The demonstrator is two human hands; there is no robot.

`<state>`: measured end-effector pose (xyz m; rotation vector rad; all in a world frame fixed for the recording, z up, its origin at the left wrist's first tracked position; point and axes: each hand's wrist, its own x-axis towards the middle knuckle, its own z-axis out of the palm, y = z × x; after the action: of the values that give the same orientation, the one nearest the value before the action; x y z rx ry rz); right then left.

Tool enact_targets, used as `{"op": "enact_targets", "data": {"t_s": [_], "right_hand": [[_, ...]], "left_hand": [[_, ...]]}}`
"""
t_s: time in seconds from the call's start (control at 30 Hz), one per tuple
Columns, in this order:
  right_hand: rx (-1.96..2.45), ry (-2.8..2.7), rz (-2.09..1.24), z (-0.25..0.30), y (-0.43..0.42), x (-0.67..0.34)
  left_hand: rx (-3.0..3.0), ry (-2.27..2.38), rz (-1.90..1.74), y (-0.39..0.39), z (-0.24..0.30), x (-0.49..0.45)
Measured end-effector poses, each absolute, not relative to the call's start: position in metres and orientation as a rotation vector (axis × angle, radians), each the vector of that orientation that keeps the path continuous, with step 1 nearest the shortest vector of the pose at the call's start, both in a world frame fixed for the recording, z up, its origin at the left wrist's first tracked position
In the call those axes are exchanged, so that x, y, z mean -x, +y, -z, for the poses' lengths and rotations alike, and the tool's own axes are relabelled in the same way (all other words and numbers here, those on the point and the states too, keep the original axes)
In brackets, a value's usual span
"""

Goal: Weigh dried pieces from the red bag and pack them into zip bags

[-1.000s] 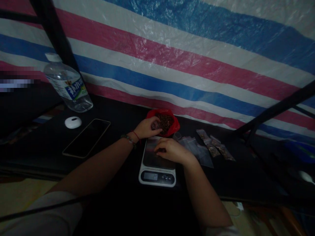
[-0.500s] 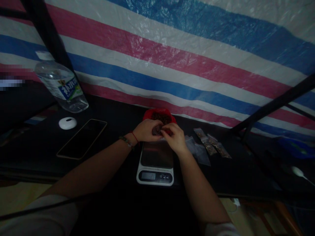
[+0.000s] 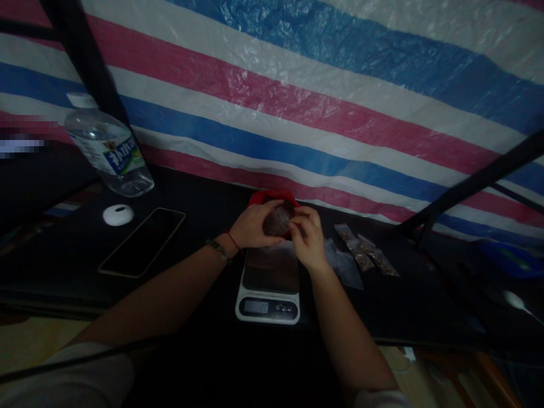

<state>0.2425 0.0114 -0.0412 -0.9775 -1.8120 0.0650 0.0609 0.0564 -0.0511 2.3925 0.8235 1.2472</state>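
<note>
A small clear plastic bag (image 3: 279,220) is held between my hands, just above the far end of a white kitchen scale (image 3: 268,306). My left hand (image 3: 254,225) curls round the bag's left side, thumb and fingers closed on it. On the right, my right hand (image 3: 309,233) pinches the bag's other edge with bent fingers. Dark stuff shows through the plastic, though I cannot tell whether it is inside or behind. Beyond the hands sits a red bag or bowl (image 3: 259,197), partly hidden by them. The scale has a dark plate and a lit display.
Several filled zip bags (image 3: 374,252) lie right of the scale, beside flat clear bags (image 3: 349,268). To the left are a phone (image 3: 144,242), a white earphone case (image 3: 118,215) and a water bottle (image 3: 111,148). A striped plastic sheet (image 3: 297,102) hangs behind the black table.
My hands have moved slightly apart, and the clear bag between them now shows wider. My right hand has shifted a little to the right. The view has tilted slightly.
</note>
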Motion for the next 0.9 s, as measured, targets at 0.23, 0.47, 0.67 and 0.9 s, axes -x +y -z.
{"op": "enact_targets", "data": {"t_s": [0.23,0.47,0.67,0.9], "right_hand": [[0.938,-1.716,-0.189,0.036,0.012,-0.253],[0.979,-1.386,-0.78,0.058,0.026,-0.245],[1.057,-1.407,-0.784,0.058,0.027,-0.249],[1.088,-1.403,-0.808,0.056,0.026,-0.249]], "left_hand": [[-1.911,0.528,-0.979,0.062,0.065,-0.062],[-1.538,0.461,-1.033,0.066,0.076,-0.075],[-1.562,0.469,-1.007,0.068,0.072,-0.073],[-1.636,0.548,-1.006,0.066,0.071,-0.069]]}}
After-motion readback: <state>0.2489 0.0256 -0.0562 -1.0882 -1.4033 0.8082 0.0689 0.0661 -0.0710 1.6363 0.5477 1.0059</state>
